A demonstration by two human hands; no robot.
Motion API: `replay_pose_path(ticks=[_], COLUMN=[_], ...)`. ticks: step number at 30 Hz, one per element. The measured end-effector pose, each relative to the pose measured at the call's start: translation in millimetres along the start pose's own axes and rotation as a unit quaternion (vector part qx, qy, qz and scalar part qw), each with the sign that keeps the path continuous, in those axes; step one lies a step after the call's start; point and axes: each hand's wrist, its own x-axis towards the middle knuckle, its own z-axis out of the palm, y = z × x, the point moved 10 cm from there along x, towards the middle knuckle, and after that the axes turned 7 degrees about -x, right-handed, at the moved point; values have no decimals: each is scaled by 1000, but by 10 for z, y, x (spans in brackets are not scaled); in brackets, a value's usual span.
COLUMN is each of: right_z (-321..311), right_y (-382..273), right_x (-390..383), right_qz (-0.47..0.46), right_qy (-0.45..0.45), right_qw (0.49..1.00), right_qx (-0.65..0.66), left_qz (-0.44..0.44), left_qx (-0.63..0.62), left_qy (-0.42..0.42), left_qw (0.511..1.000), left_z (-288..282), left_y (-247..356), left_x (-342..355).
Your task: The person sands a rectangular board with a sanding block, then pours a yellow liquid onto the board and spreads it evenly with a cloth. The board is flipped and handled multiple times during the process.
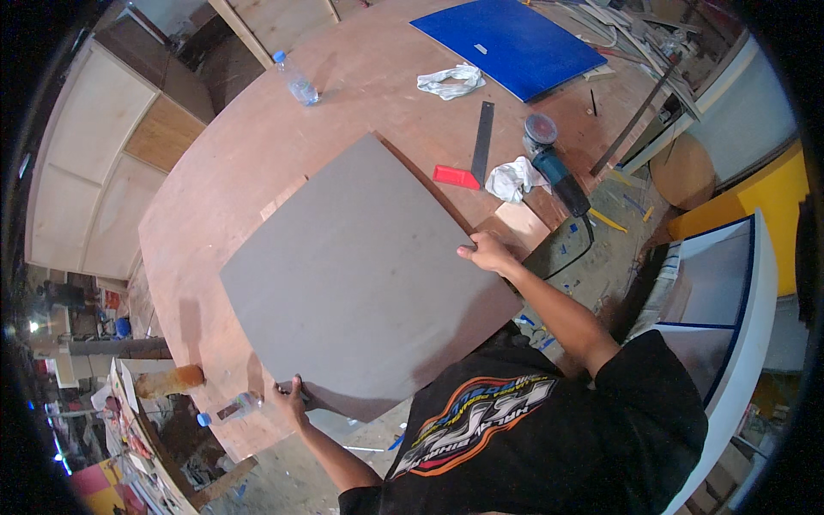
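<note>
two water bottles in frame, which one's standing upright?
The far bottle, blue-capped, stands on the wooden table beyond the grey panel. The other bottle lies on its side beside the left hand.

Pale cabinets [94, 163], perhaps plywood; littered floor [601, 249].

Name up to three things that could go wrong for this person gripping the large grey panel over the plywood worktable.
1. The grey panel overhangs the worktable edge on the person's side; held only by the left hand and right hand at its edges, it might tip or slip.
2. Swung right, it could knock the power tool or red scraper.
3. Bare fingers may get pinched under its edge.
</note>
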Motion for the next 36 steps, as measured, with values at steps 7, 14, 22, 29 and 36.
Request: replay_pose_path(ticks=[7, 14, 22, 29, 36], right_z=[17, -982, -495, -353, -592], right_y=[124, -61, -682, -921, -1018], right_x=[227, 986, 1524, 1569, 1750], right_qz=[-47, -95, -246, -265, -286], right_qy=[-19, 187, -34, -100, -42], right_qw=[992, 971, 968, 940, 931], right_qx=[120, -112, -45, -191, -225], left_qz=[23, 53, 24, 42, 30], left_qx=[51, 43, 61, 42, 6], left_qy=[39, 59, 64, 75, 43], left_qw=[998, 996, 996, 995, 999], left_z=[54, 2, 37, -8, 69], left_y=[71, 85, 99, 148, 160], left_x=[-174, -199, -220, -266, -265])
